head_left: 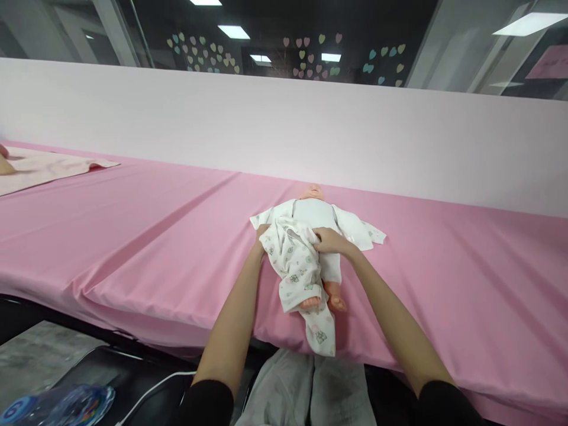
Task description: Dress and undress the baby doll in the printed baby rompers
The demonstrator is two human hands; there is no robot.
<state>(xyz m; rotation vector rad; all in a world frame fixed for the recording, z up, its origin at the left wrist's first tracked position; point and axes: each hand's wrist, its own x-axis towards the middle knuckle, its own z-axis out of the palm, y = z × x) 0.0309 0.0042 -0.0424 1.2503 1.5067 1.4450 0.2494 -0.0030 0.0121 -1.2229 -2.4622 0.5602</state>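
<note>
A baby doll [316,211] lies on its back on the pink table cover [146,236], head toward the far wall. A white patterned garment [298,266] is bunched over its body and hangs past its bare feet [331,303]. My right hand [331,240] is closed on a fold of the garment at the doll's waist. My left hand [261,236] grips the garment's left edge, with its fingers partly hidden under the cloth.
A pale pink cloth [44,168] lies at the far left with another person's hand [4,160] on it. A light pink partition [284,130] runs along the back. A dark chair with a white cable [146,390] and a plastic bag [57,405] sits below the table edge.
</note>
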